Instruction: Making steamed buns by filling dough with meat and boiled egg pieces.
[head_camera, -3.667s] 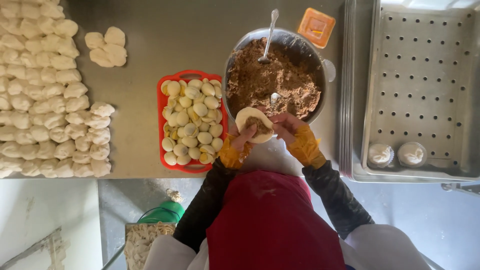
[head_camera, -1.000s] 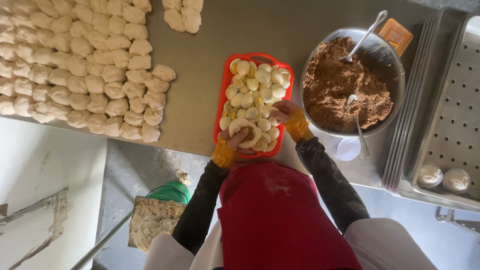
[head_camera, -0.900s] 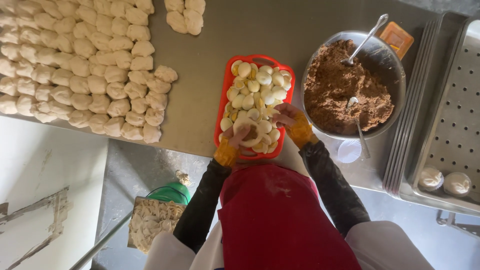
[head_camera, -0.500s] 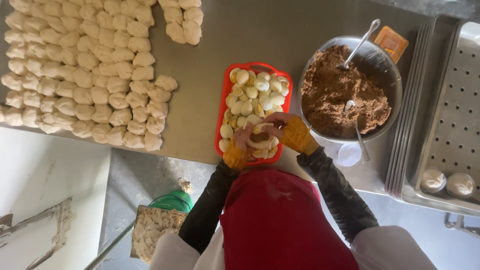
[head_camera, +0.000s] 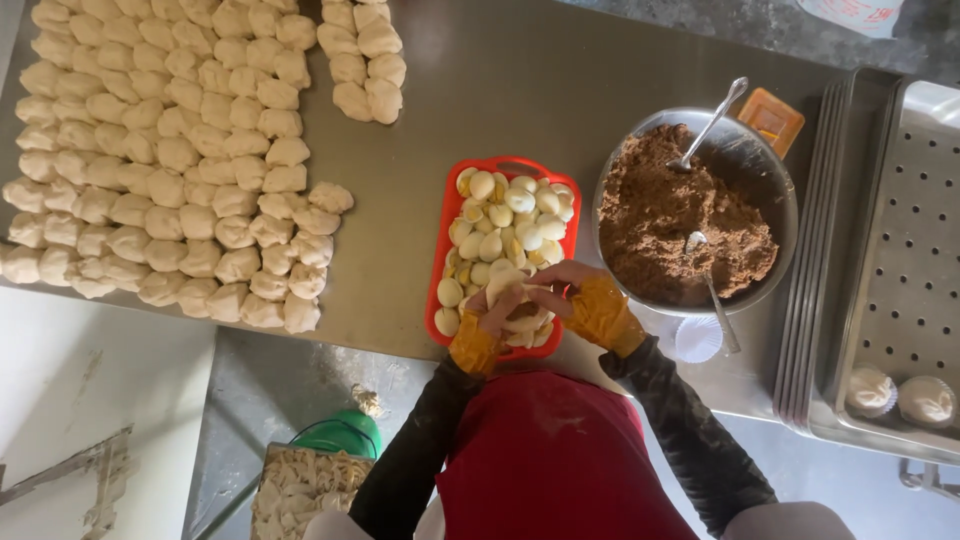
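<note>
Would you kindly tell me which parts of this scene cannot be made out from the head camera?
- Dough piece: mostly covered by the left hand and right hand; its contents cannot be seen.
- Dough balls: rows cut off by the top and left edges.
- Perforated tray: cut off by the right edge.

A grey metal table (head_camera: 520, 90) is carrying everything here. A red tray (head_camera: 447, 262) of halved boiled eggs is sitting near its front edge. Left of the red tray, rows of pale dough pieces (head_camera: 160, 150) are lying directly on the metal. Right of it, a metal bowl (head_camera: 780, 190) of brown filling is standing, and beyond that a perforated steel tray (head_camera: 915, 230) is resting.
</note>
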